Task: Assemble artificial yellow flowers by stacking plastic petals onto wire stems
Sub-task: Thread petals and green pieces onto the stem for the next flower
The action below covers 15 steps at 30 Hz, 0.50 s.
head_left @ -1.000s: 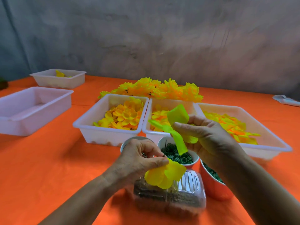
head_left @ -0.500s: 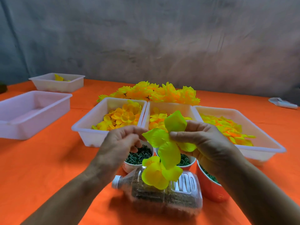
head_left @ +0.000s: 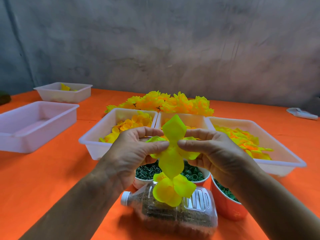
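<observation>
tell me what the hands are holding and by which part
Both the left hand and right hand pinch the yellow petal piece near its centre, one from each side.

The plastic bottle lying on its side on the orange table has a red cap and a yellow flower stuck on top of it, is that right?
Not quite: the cap is white, not red, as the head view shows. The rest holds: the plastic bottle lies on its side on the orange table, with a yellow flower standing on top of it.

Five white trays (head_left: 97,148), three cups (head_left: 225,205), one bottle (head_left: 173,215), two hands (head_left: 131,158).
</observation>
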{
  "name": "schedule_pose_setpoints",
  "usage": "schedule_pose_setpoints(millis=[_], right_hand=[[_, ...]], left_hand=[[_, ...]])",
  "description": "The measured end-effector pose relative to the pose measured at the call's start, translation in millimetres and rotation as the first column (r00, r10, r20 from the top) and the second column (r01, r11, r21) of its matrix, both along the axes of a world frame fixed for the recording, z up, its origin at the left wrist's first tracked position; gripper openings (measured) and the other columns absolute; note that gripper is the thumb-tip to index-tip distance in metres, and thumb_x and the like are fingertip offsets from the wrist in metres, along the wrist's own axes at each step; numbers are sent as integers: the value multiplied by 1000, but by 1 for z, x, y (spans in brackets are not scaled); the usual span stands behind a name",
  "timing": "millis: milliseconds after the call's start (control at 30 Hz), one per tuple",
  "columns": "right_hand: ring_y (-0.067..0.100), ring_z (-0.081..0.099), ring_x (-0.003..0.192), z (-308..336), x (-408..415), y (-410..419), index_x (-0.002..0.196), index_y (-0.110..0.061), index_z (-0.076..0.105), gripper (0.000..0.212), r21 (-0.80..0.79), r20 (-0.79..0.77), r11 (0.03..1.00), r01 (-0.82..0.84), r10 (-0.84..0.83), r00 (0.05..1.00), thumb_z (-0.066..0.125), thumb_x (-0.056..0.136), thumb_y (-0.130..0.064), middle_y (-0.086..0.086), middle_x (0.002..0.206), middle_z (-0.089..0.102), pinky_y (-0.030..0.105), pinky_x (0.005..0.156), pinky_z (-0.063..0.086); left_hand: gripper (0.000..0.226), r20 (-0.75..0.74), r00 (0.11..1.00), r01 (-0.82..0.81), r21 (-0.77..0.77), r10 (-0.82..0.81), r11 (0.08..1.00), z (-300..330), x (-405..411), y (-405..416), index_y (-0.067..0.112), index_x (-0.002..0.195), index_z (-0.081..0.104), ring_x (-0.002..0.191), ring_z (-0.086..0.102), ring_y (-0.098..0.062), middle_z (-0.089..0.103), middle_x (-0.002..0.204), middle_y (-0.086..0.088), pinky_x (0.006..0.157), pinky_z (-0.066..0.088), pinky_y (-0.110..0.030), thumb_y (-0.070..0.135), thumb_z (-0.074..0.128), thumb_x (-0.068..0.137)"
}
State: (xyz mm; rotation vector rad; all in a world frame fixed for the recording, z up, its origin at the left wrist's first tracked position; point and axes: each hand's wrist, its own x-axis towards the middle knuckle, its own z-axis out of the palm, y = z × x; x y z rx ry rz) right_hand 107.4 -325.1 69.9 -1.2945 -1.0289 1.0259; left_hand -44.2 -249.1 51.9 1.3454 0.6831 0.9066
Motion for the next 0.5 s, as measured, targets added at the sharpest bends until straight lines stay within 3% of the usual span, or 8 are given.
schedule_pose_setpoints(millis=[100,200,333,500], right_hand=[[13,68,67,-2,1,-3,87,-13,69,41,-38,1,999,-13,13,1000,75,47,-19,5,82,75,29,62,46],[16,68,70,-2,2,-2,84,-12,70,37,-47,-3,999,-7,7,1000,74,47,-16,7,82,74,31,64,52],[26,66,81,1,2,2,79,-12,70,33,-73,-20,997,-14,12,1000,73,46,-12,11,86,73,48,91,48],[20,66,68,3,6,8,82,-11,66,25,-121,-44,992,-37,32,998,71,60,0,8,73,70,35,72,49]], left_hand=[[42,25,999,22,-34,-21,999,-1,2,-2,16,81,66,54,64,-9,72,70,0,47,47,-20,23,75,41],[41,10,999,37,-69,-37,997,0,6,-1,17,83,65,52,63,-8,71,68,1,42,45,-18,21,74,44],[47,-29,997,65,-79,-67,995,3,6,2,14,91,64,53,64,-11,71,70,-3,45,47,-22,18,74,45],[59,-44,994,90,-168,-98,982,4,8,6,6,104,62,48,61,-12,68,65,-3,41,46,-20,13,72,46]])
